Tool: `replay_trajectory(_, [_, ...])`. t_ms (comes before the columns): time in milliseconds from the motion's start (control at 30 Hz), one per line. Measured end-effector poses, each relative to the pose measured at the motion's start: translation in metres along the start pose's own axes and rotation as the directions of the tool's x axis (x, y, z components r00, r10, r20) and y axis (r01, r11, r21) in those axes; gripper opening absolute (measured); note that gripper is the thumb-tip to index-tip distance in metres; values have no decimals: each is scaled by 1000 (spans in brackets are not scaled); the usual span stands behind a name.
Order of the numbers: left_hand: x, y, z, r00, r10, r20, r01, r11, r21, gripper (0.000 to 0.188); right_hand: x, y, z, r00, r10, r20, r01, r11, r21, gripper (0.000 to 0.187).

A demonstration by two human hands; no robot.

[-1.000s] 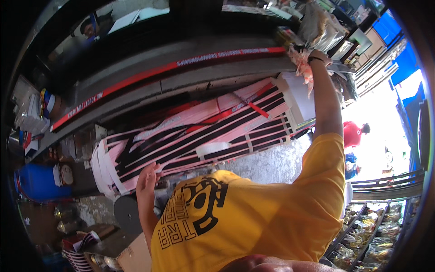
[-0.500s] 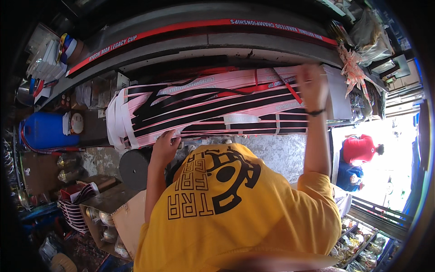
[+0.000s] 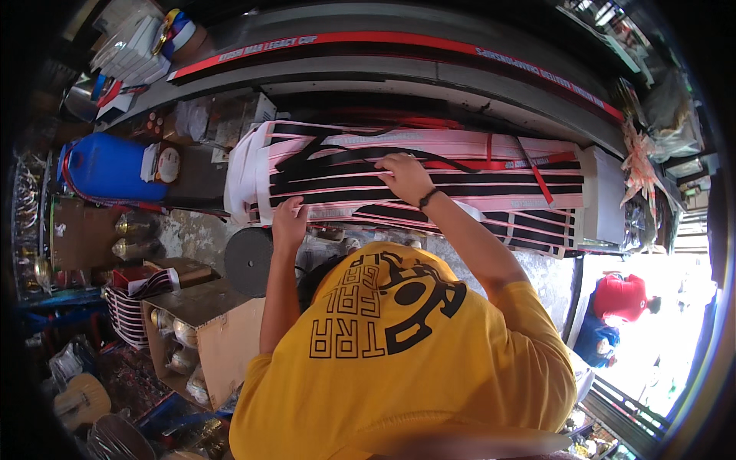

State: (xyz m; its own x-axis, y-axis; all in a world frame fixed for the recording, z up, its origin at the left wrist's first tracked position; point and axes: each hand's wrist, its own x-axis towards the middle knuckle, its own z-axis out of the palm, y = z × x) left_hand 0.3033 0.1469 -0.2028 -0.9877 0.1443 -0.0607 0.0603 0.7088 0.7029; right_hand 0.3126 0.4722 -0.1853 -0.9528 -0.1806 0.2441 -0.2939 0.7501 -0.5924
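A long bundle of black, pink and white ribbon strips (image 3: 337,175) lies across the bench before me, with loose black and red strips on top. My right hand (image 3: 406,178) rests on the middle of the bundle, fingers stretched out over the black bands, with a dark band at its wrist. At the near edge, toward the left end, my left hand (image 3: 289,221) touches the strips with its thumb apart from the fingers. Whether either fingertip pinches a strip is hard to make out. A red strip (image 3: 537,172) lies over the right part of the bundle.
Along the far ledge runs a long red printed ribbon (image 3: 399,37). A blue container (image 3: 107,170) stands at the left. A round dark grey disc (image 3: 249,262) and an open cardboard box (image 3: 222,337) are near my left arm. A person in red (image 3: 619,297) is outside at the right.
My right hand has come from the bundle's far right to its middle. My left hand stays at the near edge. The near strips at the right now fan out at a slant; the view has shifted.
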Motion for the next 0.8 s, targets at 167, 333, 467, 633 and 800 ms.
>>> replay_trajectory(167, [1,-3,-8,874,-304,380,479,397,-783,34,66,-29,49,996,45,78,-27,976,-217,36])
replay_trajectory(333, [5,12,-8,778,-303,550,610,152,-778,45,117,-43,73,999,11,45,4,947,-321,59])
replay_trajectory(467, [12,12,-4,751,-364,551,612,72,-787,48,137,-49,83,984,-83,157,128,944,-304,52])
replay_trajectory(633, [20,-9,-13,771,-448,452,540,83,-838,43,134,-59,94,979,-44,201,111,935,-337,40])
replay_trajectory(800, [25,-27,-16,718,-451,531,609,36,-792,36,118,-69,97,962,93,259,32,897,-442,33])
